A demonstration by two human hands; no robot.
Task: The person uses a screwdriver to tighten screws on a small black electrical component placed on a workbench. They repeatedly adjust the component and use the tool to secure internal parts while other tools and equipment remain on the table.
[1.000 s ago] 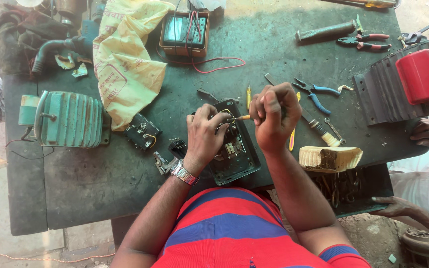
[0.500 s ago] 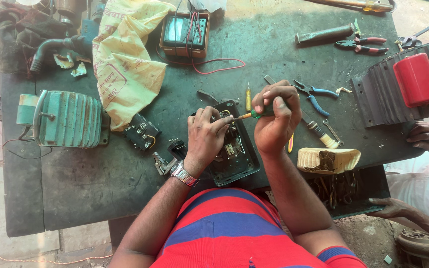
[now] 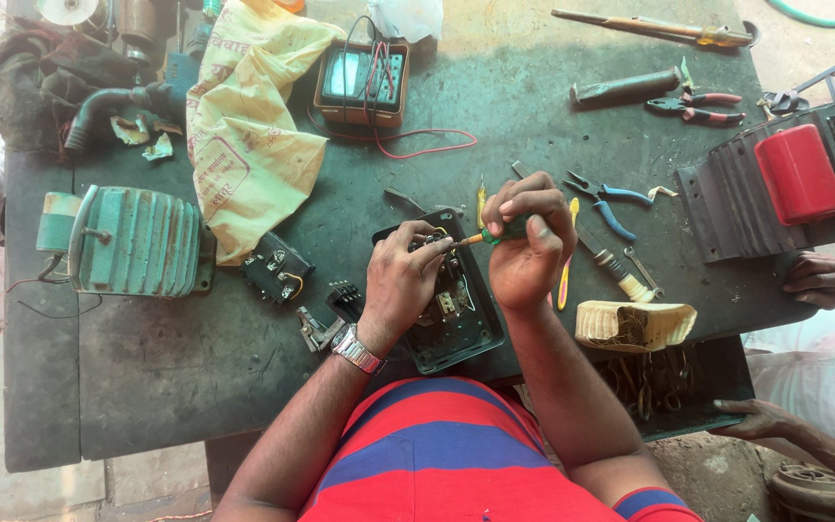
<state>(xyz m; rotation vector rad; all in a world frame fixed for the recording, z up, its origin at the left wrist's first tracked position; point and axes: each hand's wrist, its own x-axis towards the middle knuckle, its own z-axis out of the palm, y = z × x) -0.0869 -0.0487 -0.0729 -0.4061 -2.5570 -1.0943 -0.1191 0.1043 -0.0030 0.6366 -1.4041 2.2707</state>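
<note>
1. The left hand (image 3: 400, 275) is laid on the open dark box (image 3: 446, 300), which lies on the workbench (image 3: 147, 387) just in front of the person; its fingers are curled onto the parts inside, pinching or steadying something too small to be identified.
2. The right hand (image 3: 526, 237) is clenched around the green handle of a small screwdriver (image 3: 483, 235), whose tip is directed toward the left fingertips over the box.
3. The box is shown opened, with metal contacts and wiring exposed; no cover is seen on it. The internal work is therefore judged to be under way, with closing-up not yet done. How many fasteners are set cannot be told.
4. Small detached black parts (image 3: 277, 268) are seen lying to the left of the box, apart from it.
5. A ribbed green motor housing (image 3: 132, 242) is placed further left, beside a yellow bag (image 3: 244, 145).
6. A meter with red leads (image 3: 359, 82) is set at the far side of the bench.
7. Blue-handled pliers (image 3: 606, 203) and a yellow tool (image 3: 565, 256) are laid just right of the hands.
8. Another person's hands (image 3: 823, 280) are rested at the right edge.
</note>
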